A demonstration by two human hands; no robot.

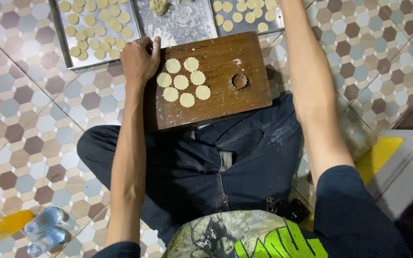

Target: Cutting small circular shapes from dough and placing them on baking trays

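Observation:
I sit cross-legged on a tiled floor with a brown wooden board [244, 102] in front of my knees. Several round scalloped dough discs [184, 85] lie grouped on its left half. A round scalloped cutter [239, 81] rests on the right half. My left hand [139, 59] is curled at the board's far left corner, its fingers bent against the edge; whether it holds anything is hidden. My right arm [311, 81] stretches forward past the board, and its hand is out of view beyond the top edge.
Metal trays lie beyond the board: a left tray [65, 50] with several dough discs, a floured middle tray [187, 26] with a dough lump [158, 5], and a right tray [278, 24] with more discs. Two plastic bottles [46, 229] lie at lower left.

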